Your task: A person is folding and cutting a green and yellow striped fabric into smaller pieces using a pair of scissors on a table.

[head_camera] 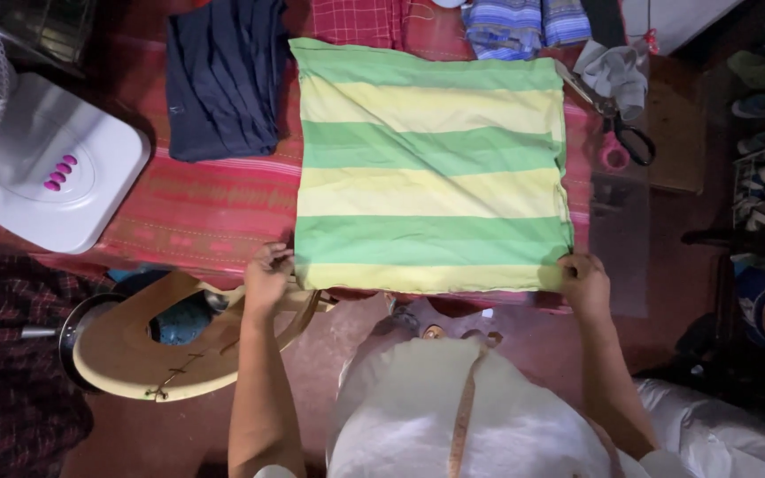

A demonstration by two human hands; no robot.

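**Striped cloth held at the near edge of the table**

We see a folded cloth with broad green and pale-yellow stripes (431, 164) lying flat on a table covered with a red woven spread (197, 208). It lies toward the middle of the table and reaches from the far edge down to the near edge. Left hand (267, 270): fingers closed, pinching the cloth's near left corner. Right hand (584, 279): fingers closed on the near right corner. Both hands sit right at the near edge of the table.

At the far left corner lies a folded dark navy garment (223, 75), just beside the striped cloth. Along the far edge we note a red checked fabric (356, 19) and a blue striped fabric (515, 22). By the right edge lie black-handled scissors (630, 137) under a crumpled grey rag (617, 71). At the left end of the table sits a white fan base with pink buttons (50, 164). A beige measuring tape (464, 416) hangs down the person's front.
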